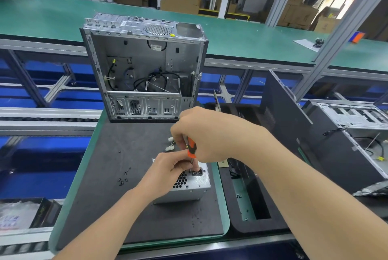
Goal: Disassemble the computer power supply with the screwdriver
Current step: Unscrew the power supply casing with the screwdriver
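Behind power supply (194, 184), case (138, 53) holds cables (155, 77).

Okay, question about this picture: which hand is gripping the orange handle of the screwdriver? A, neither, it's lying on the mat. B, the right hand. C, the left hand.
B: the right hand grips the screwdriver by its orange handle, while the left hand pinches the shaft lower down, just above the power supply.
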A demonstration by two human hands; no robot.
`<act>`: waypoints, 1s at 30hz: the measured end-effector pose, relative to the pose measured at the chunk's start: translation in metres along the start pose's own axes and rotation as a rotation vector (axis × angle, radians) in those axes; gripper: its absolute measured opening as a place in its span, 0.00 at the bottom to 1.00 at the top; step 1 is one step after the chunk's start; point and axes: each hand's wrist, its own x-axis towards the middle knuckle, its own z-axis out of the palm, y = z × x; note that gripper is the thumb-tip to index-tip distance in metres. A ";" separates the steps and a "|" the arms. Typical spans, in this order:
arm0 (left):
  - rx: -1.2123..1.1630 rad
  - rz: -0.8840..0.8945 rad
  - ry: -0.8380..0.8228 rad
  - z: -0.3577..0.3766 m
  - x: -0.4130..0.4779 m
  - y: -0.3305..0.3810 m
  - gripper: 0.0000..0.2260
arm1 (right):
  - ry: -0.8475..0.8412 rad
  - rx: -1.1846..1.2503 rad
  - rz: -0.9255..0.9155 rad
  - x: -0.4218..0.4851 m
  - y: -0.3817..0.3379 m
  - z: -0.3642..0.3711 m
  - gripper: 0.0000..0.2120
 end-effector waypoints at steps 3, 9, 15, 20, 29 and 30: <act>0.013 -0.021 0.005 0.001 0.000 0.001 0.17 | 0.182 -0.100 0.135 0.000 -0.001 0.005 0.20; -0.013 0.024 0.001 0.001 0.000 0.002 0.15 | 0.235 0.017 0.459 0.011 -0.007 0.011 0.30; -0.106 -0.009 -0.022 0.000 0.000 -0.006 0.16 | 0.102 0.006 0.185 0.008 0.001 0.004 0.07; -0.059 -0.003 -0.044 -0.003 0.002 -0.006 0.20 | 0.000 -0.010 0.045 0.004 0.002 -0.003 0.09; -0.023 -0.023 -0.017 0.000 0.003 -0.005 0.18 | 0.109 0.026 0.036 0.004 0.001 0.003 0.09; -0.027 -0.020 -0.015 0.000 0.003 -0.005 0.18 | 0.197 -0.025 0.101 0.004 0.000 0.006 0.16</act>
